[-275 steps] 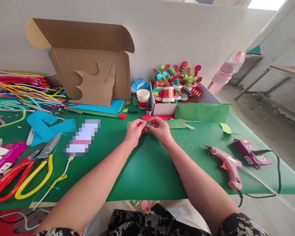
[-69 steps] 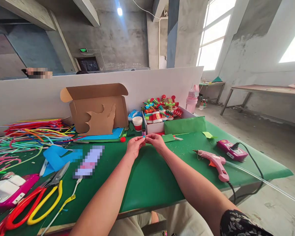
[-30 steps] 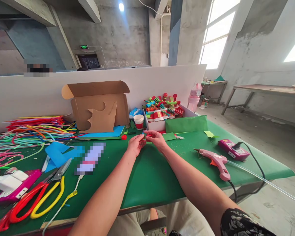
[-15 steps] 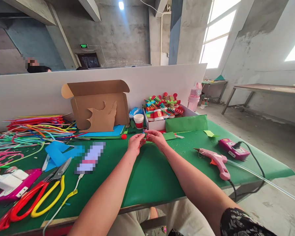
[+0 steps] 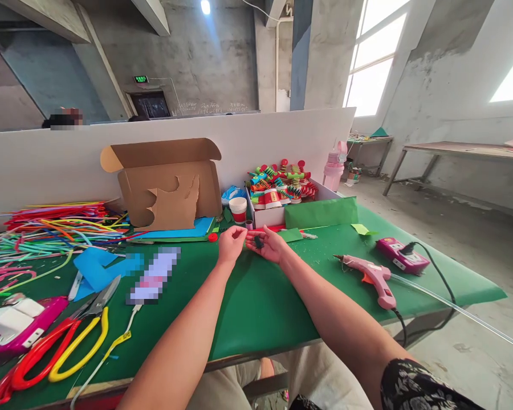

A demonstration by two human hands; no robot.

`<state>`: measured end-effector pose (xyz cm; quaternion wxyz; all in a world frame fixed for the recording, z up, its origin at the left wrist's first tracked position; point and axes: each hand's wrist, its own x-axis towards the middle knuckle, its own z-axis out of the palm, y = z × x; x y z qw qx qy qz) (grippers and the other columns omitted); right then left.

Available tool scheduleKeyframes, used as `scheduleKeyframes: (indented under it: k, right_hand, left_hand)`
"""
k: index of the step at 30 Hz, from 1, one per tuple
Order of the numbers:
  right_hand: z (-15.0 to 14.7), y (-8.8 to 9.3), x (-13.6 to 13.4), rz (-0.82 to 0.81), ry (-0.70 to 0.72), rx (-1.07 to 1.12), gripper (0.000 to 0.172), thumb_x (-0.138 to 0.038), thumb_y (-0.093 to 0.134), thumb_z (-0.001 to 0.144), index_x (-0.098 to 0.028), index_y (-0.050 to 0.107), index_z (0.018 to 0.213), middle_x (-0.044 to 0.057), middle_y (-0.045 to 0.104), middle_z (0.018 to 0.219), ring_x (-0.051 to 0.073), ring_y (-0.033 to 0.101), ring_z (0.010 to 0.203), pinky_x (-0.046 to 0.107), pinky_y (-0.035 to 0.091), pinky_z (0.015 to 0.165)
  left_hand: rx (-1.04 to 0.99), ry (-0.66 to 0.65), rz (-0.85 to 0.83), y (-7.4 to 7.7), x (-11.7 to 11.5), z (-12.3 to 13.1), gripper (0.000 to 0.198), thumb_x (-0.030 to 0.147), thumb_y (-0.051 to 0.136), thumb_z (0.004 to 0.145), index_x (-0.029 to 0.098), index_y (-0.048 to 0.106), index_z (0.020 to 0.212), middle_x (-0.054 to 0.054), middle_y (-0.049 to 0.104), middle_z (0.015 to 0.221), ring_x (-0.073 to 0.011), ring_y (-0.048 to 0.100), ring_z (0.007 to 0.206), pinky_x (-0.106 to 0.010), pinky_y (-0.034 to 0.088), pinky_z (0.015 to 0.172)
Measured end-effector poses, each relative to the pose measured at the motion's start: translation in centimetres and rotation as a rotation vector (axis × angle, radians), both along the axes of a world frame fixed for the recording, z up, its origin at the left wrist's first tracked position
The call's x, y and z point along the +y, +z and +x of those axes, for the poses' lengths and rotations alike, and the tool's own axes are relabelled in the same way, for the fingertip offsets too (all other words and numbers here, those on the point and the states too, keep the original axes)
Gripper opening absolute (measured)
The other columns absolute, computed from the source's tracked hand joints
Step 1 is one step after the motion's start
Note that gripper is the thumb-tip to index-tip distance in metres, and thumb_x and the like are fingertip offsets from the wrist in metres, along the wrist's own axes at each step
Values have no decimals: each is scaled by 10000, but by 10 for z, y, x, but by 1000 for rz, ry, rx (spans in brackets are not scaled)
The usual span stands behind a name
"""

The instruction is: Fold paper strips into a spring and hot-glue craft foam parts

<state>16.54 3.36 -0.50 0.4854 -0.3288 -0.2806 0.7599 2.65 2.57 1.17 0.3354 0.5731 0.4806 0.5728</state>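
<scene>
- Mid-frame, we are resting a small dark piece [image 5: 259,242] on our spread right hand [image 5: 270,245].
- Just beside, we are curling our left hand [image 5: 231,245], its grip unclear.

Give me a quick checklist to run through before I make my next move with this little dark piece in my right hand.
1. Small dark piece, material unclear, supported: ok, it lies in your open bare right hand.
2. Bare left hand free: cannot tell, fingertips drawn together, anything between them hidden.
3. Pink pistol-shaped glue gun away from both hands: ok, it lies apart, to their right.
4. Black plug in the purple boxy power strip: ok.
5. Glue gun hot: cannot tell.
6. Long clear rod wholly over the green-covered table: not ok, its far end overhangs.
</scene>
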Motion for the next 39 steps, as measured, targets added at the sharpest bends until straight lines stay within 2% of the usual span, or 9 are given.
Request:
scheduleKeyframes:
  k: [2, 5, 8, 10, 16, 21, 27, 33, 39]
  right_hand:
    - [2, 2, -1, 26, 33, -21, 506, -473, 325, 987, -134, 674, 848, 131, 706, 840, 207, 677, 806, 405, 547, 856]
    - [3, 6, -4, 19, 74, -36, 518, -491, 329, 984, -134, 671, 830, 110, 695, 794, 199, 677, 776, 412, 550, 859]
    - [3, 7, -6, -16, 105, -51, 503, -488, 336, 986, -145, 650, 793, 80, 679, 732, 180, 666, 696, 400, 561, 822]
    - [3, 7, -6, -30, 121, -73, 482, -497, 362, 978, -155, 629, 769, 61, 663, 686, 177, 657, 655, 407, 568, 794]
    - [6, 4, -4, -40, 152, -153, 434, -521, 448, 944, -168, 590, 735, 40, 638, 622, 186, 652, 641, 436, 582, 758]
    - [5, 2, -4, -12, 134, -173, 376, -520, 504, 923, -176, 616, 817, 41, 669, 674, 186, 664, 647, 429, 590, 716]
    - [3, 9, -9, -29, 119, -210, 385, -516, 499, 928, -183, 592, 759, -1, 627, 599, 155, 631, 572, 397, 598, 680]
    - [2, 11, -9, -25, 106, -279, 454, -597, 497, 896, -171, 608, 784, 24, 631, 591, 163, 638, 539, 345, 587, 613]
    - [6, 9, -2, -6, -57, -295, 482, -640, 505, 868, -170, 581, 787, 74, 674, 675, 180, 658, 591, 350, 589, 621]
  left_hand:
    - [50, -57, 17, 3, 2, -6, 101, 161, 647, 692, 219, 726, 715, -32, 714, 769, -190, 624, 766, -268, 484, 733]
    - [284, -183, 122, 4, 4, -12, 259, 97, 630, 665, 251, 765, 824, -47, 715, 962, -223, 610, 934, -330, 489, 857]
    - [517, -246, 259, 0, 6, -14, 373, 27, 605, 638, 274, 775, 861, -46, 703, 1005, -238, 572, 1017, -380, 453, 963]
    - [595, -266, 303, -4, 8, -14, 395, 14, 590, 648, 278, 774, 877, -45, 703, 997, -233, 567, 999, -384, 460, 958]
    - [705, -258, 314, -12, 10, -12, 320, 34, 590, 681, 251, 761, 843, -49, 712, 937, -217, 562, 905, -367, 493, 865]
    - [696, -323, 334, -14, 8, -9, 479, 0, 542, 653, 266, 747, 994, -44, 692, 1100, -218, 561, 966, -379, 471, 926]
    - [725, -359, 333, -13, 6, -8, 387, 7, 547, 655, 248, 754, 875, -45, 705, 1049, -219, 568, 949, -364, 478, 897]
    - [693, -274, 298, -9, 6, -9, 310, 12, 600, 673, 242, 734, 832, -48, 722, 940, -224, 586, 891, -348, 488, 831]
    - [693, -70, 298, -10, 9, -14, 310, 10, 586, 718, 238, 724, 876, -49, 716, 871, -229, 605, 880, -348, 495, 806]
